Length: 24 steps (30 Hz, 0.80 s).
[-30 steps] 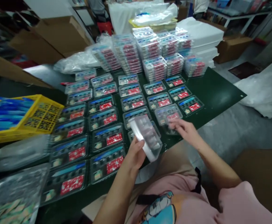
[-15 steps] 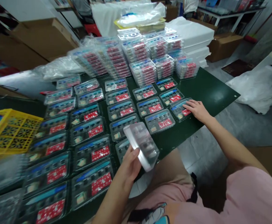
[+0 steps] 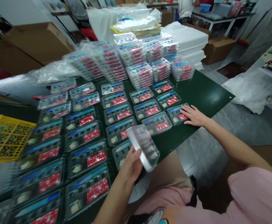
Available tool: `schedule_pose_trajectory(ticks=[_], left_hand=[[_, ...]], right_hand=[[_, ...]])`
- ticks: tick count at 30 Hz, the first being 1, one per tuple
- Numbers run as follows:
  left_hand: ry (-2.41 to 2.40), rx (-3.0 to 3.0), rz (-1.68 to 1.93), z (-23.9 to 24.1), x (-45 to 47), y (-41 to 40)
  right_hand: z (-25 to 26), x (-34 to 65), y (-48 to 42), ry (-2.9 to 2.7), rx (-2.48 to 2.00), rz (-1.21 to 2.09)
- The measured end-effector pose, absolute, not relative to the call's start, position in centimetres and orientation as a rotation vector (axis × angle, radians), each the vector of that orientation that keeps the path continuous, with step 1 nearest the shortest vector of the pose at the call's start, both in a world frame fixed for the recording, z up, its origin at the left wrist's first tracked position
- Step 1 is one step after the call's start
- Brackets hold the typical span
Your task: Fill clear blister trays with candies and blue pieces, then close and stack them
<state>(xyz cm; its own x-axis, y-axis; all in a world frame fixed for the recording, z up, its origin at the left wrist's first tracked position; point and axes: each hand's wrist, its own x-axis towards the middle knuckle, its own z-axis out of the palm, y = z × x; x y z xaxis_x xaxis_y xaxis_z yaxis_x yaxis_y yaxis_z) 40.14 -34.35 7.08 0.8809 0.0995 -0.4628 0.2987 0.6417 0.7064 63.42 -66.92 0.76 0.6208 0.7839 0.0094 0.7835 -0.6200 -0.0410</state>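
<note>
My left hand [image 3: 132,163] grips a stack of clear plastic tray covers [image 3: 145,146] by its near left edge, tilted above the table's front edge. My right hand [image 3: 193,115] lies with fingers spread on the right end of a filled clear tray [image 3: 176,114]; it partly covers the red patterned packet inside. Beside it is another filled tray [image 3: 159,123] with a blue pen-like item, small dark pieces and a red packet. The held stack hides part of a tray [image 3: 122,152] below it.
Rows of similar filled trays cover the dark green table [image 3: 210,88]. Tall stacks of packed trays [image 3: 140,74] stand at the back. A yellow plastic basket [image 3: 10,137] is at the left. Cardboard boxes [image 3: 218,49] and white plastic bags [image 3: 250,90] lie beyond; people are in the background.
The view has shifted slightly, so the table appears a little further left and lower. My right hand's fingers have spread out over the tray. My left hand keeps the stack of covers.
</note>
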Motion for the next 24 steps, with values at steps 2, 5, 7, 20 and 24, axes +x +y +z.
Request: schedule_pose_trajectory(ticks=[2, 5, 7, 20, 24], left_hand=[[0.471, 0.876, -0.103, 7.2, 40.3, -34.7], [0.421, 0.914, -0.056, 7.2, 40.5, -35.4], [0.387, 0.956, -0.023, 7.2, 40.6, -36.0], [0.394, 0.999, -0.014, 7.0, 39.6, -36.0], [0.373, 0.969, -0.027, 7.2, 40.1, -35.8]], right_hand=[[1.5, 62.8, -66.2, -1.279, -2.76, 0.02], [3.7, 59.7, -63.1, -1.076, -2.539, -0.006], [5.1, 56.3, -60.1, -0.963, -2.239, 0.115], [7.9, 48.0, -51.9, -0.593, -1.352, 0.992], [7.3, 48.5, -52.0, -0.545, -1.298, 1.019]])
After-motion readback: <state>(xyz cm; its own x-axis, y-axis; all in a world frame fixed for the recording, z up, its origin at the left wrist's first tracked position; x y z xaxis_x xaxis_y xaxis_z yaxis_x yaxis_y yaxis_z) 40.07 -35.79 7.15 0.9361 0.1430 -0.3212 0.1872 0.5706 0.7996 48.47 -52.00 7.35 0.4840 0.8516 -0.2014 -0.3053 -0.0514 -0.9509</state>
